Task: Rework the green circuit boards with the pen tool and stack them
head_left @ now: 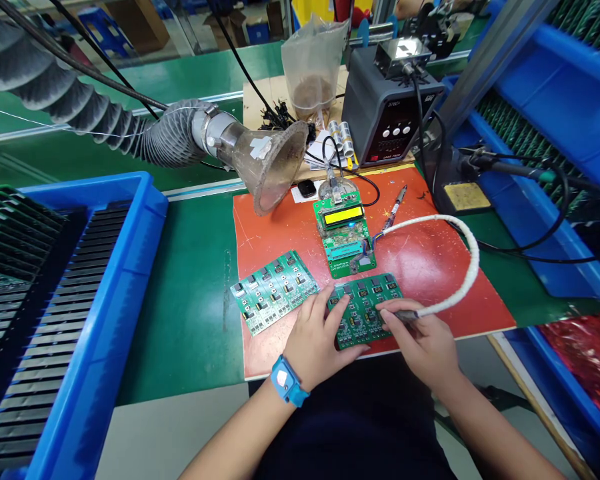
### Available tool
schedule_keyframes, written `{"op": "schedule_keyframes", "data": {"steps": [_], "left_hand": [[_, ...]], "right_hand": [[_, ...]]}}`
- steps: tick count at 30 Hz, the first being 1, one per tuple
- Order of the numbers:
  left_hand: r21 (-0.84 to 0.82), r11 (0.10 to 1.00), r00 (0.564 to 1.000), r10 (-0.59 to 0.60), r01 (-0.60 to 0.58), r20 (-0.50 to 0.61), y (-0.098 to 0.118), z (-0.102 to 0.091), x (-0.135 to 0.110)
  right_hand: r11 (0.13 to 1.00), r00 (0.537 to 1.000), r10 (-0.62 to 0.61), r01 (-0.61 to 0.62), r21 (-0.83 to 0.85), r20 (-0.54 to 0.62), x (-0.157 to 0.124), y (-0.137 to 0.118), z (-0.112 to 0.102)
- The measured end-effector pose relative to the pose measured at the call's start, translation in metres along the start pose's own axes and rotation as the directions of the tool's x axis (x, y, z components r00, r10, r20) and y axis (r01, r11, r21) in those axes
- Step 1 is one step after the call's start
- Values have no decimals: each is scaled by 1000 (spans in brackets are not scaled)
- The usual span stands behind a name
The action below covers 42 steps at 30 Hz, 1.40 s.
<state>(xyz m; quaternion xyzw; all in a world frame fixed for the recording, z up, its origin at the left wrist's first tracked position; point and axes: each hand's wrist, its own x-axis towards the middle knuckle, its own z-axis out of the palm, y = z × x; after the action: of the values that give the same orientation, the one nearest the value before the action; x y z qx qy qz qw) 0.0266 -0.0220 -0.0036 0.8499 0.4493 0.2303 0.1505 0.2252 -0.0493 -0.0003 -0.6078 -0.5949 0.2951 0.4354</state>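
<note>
Near edge of orange work mat: left hand open, fingers spread, resting on green circuit-board panel; right hand closed around white-sleeved probe, tip at same panel. Second panel just left; yellow-screen test board farther. Fume-extractor hood far left of test board; blue board rack well left.

White-sleeved tool tip: hidden by right hand | circuit board print: too small

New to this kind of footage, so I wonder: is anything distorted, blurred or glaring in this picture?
In the head view, wide-angle distortion bows the blue bin along the left edge; glare whitens the top of the soldering station; lighting is even, shadows soft, nothing badly blurred.
</note>
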Motion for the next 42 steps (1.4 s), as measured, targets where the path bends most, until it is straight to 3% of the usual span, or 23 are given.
{"op": "schedule_keyframes", "data": {"steps": [28,36,42], "left_hand": [[-16,1000,1000,3,-4,-27,0,0,0],[-17,1000,1000,6,-6,-27,0,1,0],[-6,1000,1000,6,-6,-27,0,1,-1]], "right_hand": [[1000,1000,19,-19,-8,-9,0,0,0],[991,999,14,-19,-135,-33,5,-6,-1],[990,1000,-1,-1,-141,-13,6,-6,-3]]}}
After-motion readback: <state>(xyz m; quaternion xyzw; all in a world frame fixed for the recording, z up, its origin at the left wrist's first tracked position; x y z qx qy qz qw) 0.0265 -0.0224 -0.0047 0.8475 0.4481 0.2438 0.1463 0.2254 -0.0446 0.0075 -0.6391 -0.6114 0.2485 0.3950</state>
